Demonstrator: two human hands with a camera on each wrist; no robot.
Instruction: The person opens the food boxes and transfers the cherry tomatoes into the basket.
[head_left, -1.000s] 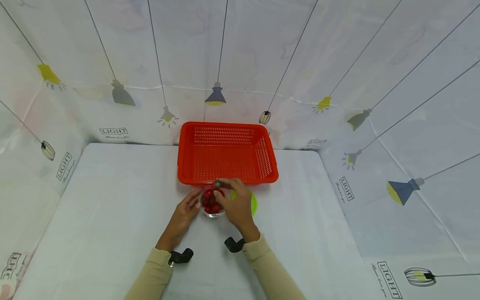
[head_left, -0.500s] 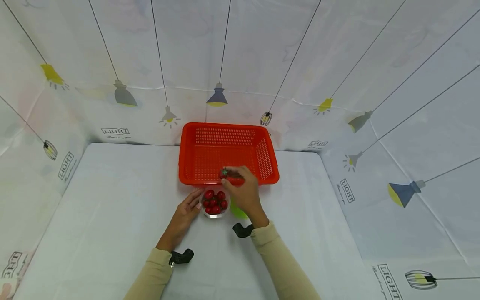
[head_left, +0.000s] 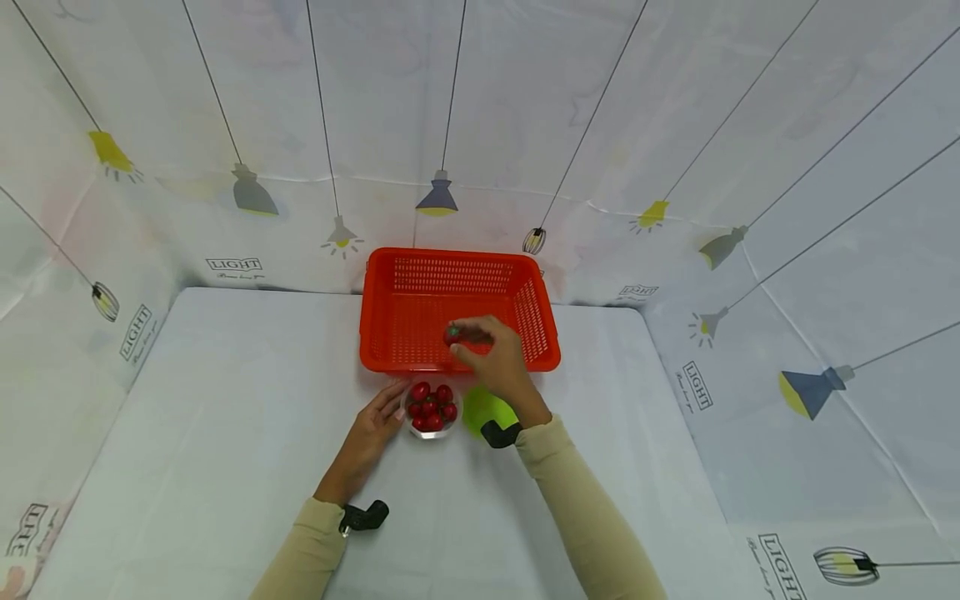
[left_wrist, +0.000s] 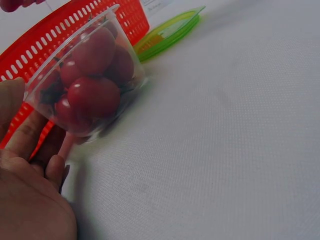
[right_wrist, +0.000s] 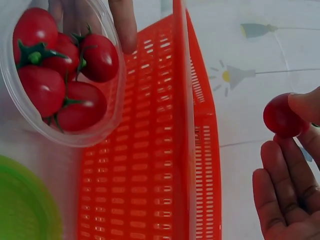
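A clear plastic tub [head_left: 431, 434] holds several red cherry tomatoes [right_wrist: 82, 105] with green stems. My left hand [head_left: 375, 423] lies along the tub's left side, fingers relaxed and touching its wall near the rim. Over the red basket [head_left: 367, 325], my right hand [head_left: 498, 358] pinches one cherry tomato [head_left: 452, 335] between thumb and fingertips. In the right wrist view that tomato [right_wrist: 282, 116] shows at the right, with the other fingers [right_wrist: 275, 185] below it. Beneath the right wrist, a green lid [head_left: 487, 404] lies beside the tub.
The perforated basket stands at the back of the white-covered table [head_left: 247, 400], just behind the tub. Printed cloth walls [head_left: 315, 100] with lamp drawings rise at the back and sides. A black wrist camera [head_left: 365, 516] juts from the left wrist, another [head_left: 501, 434] from the right.
My right hand has lifted a tomato from the tub and carried it back and right, over the basket. The green lid shows more fully. My left hand has stayed at the tub.
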